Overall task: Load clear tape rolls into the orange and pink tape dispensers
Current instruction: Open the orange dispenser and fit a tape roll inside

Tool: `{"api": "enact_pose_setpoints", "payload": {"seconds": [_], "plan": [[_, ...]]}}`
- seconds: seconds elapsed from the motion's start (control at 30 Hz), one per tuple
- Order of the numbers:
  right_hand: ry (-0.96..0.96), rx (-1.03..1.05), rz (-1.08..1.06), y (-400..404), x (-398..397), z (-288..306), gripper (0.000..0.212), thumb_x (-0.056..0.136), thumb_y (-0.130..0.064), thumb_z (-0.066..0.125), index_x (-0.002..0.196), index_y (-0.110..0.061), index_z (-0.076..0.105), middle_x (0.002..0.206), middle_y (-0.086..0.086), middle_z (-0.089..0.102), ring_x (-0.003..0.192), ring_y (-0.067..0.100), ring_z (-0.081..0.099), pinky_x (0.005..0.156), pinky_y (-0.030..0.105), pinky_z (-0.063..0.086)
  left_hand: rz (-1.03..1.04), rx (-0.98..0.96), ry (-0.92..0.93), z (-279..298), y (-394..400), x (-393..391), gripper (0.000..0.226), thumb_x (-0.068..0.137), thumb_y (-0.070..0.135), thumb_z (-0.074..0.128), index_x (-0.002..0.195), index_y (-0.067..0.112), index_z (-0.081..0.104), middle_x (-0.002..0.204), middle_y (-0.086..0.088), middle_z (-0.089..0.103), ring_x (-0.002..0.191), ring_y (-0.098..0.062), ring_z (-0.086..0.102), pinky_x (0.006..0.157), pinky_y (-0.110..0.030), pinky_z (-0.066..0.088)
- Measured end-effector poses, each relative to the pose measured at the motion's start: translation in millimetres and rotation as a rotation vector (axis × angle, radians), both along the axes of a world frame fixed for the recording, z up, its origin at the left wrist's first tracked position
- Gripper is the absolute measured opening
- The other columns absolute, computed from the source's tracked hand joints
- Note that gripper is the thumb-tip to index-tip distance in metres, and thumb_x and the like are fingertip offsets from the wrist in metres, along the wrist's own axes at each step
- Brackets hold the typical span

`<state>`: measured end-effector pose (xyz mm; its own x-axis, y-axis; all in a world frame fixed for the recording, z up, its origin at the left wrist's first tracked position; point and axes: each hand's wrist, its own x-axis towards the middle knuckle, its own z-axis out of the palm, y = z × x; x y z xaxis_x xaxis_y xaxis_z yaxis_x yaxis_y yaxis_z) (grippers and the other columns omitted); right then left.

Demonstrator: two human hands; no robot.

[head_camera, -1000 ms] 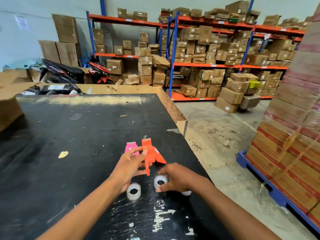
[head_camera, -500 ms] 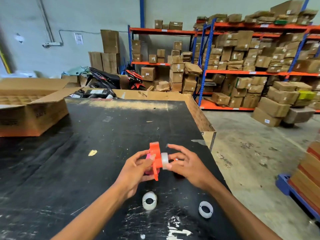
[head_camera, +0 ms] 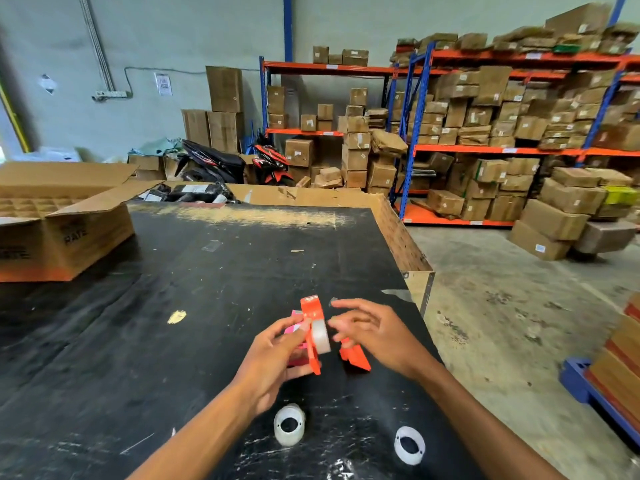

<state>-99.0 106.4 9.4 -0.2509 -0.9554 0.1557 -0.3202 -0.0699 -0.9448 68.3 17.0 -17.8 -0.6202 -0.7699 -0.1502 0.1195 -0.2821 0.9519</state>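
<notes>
1. Black, scuffed table (head_camera: pixel 173 341) filling the lower left of the view, with an open cardboard box (head_camera: pixel 65 233) on its far left corner.
2. Left hand (head_camera: pixel 273 362) raised over the table, fingers closed around the orange tape dispenser (head_camera: pixel 311 336), held upright on edge.
3. Right hand (head_camera: pixel 374 334) just right of the dispenser, fingers spread and loose, gripping nothing.
4. Clear tape roll (head_camera: pixel 320 336) seated against the right face of the orange dispenser, beside the left thumb.
5. Separate orange piece (head_camera: pixel 355 356) lying on the table under the right hand.
6. Pink tape dispenser (head_camera: pixel 294 329) mostly hidden behind the left hand and the orange dispenser; resting or held, cannot tell.
7. Two more clear tape rolls on the table near the front edge: one (head_camera: pixel 289 424) below the left hand, another (head_camera: pixel 409 445) under the right forearm, well apart.
</notes>
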Motion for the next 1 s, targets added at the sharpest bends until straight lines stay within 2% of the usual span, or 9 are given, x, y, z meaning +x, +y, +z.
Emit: {"api": "enact_pose_setpoints", "payload": {"seconds": [0.1,0.2,0.3,0.43,0.5,0.57,0.67,0.77,1.0], "plan": [[0.138,0.061,-0.259,-12,-23,-16,0.021,0.088,-0.030,0.064,0.088,-0.011,0.073,0.082,0.013,0.074,0.069,0.016,0.067,0.076,0.045,0.056,0.024,0.044,0.010,-4,-3,0,0.030,0.090,0.020,0.061,0.118,0.010,0.062,0.097,-0.023,0.066,0.088,-0.035,0.060,0.066,-0.039,0.062],[0.498,0.337,-0.339,-21,-30,-39,0.037,0.083,-0.047,0.063,0.083,-0.012,0.074,0.075,0.008,0.072,0.074,0.021,0.066,0.071,0.038,0.052,0.034,0.054,0.005,-4,-5,3,0.031,0.090,0.021,0.062,0.118,0.010,0.062,0.104,-0.034,0.065,0.092,-0.038,0.060,0.069,-0.040,0.063],[0.634,0.490,-0.352,-26,-19,-48,0.035,0.081,-0.050,0.062,0.073,-0.016,0.064,0.066,0.002,0.061,0.071,0.026,0.061,0.055,0.032,0.039,0.036,0.029,-0.008,-2,-5,8,0.030,0.089,0.023,0.063,0.117,0.014,0.064,0.112,-0.036,0.064,0.090,-0.038,0.062,0.074,-0.043,0.061],[0.965,0.535,-0.338,-30,7,-38,0.032,0.091,-0.036,0.053,0.112,-0.012,0.062,0.111,0.015,0.067,0.103,0.035,0.063,0.079,0.039,0.048,0.031,-0.003,-0.023,0,-5,16,0.029,0.090,0.022,0.061,0.118,0.014,0.064,0.096,-0.023,0.071,0.075,-0.028,0.070,0.067,-0.038,0.061],[1.071,0.548,-0.297,-28,17,-34,0.032,0.094,-0.027,0.049,0.122,-0.014,0.057,0.117,0.017,0.065,0.108,0.037,0.061,0.085,0.041,0.048,0.028,-0.006,-0.022,0,-6,22,0.029,0.090,0.022,0.061,0.117,0.014,0.064,0.096,-0.021,0.072,0.069,-0.024,0.071,0.067,-0.038,0.060],[0.971,0.548,-0.309,-27,20,-35,0.030,0.092,-0.029,0.052,0.117,-0.014,0.061,0.113,0.017,0.067,0.105,0.036,0.063,0.084,0.041,0.049,0.025,-0.006,-0.021,1,-6,28,0.030,0.090,0.022,0.061,0.119,0.013,0.064,0.097,-0.019,0.072,0.070,-0.023,0.071,0.067,-0.038,0.060],[0.341,0.372,-0.378,-21,22,-30,0.020,0.081,-0.032,0.067,0.093,-0.017,0.070,0.084,0.013,0.074,0.074,0.024,0.070,0.079,0.043,0.058,0.008,-0.005,0.007,2,-9,35,0.032,0.089,0.021,0.062,0.120,0.013,0.064,0.096,-0.017,0.074,0.072,-0.023,0.071,0.067,-0.039,0.061],[-0.175,0.172,-0.280,-10,34,-13,0.035,0.080,-0.027,0.073,0.112,-0.014,0.066,0.090,0.020,0.075,0.070,0.022,0.070,0.074,0.041,0.062,-0.003,-0.002,0.037,3,-10,43,0.033,0.089,0.021,0.062,0.121,0.014,0.063,0.100,-0.017,0.076,0.077,-0.024,0.072,0.071,-0.041,0.061],[-0.265,0.087,-0.161,11,81,4,0.030,0.086,-0.024,0.067,0.114,-0.016,0.064,0.092,0.014,0.076,0.079,0.020,0.075,0.070,0.029,0.061,-0.056,0.018,0.082,3,-7,49,0.033,0.090,0.019,0.059,0.122,0.013,0.063,0.104,-0.018,0.075,0.092,-0.034,0.071,0.076,-0.043,0.059]]}}
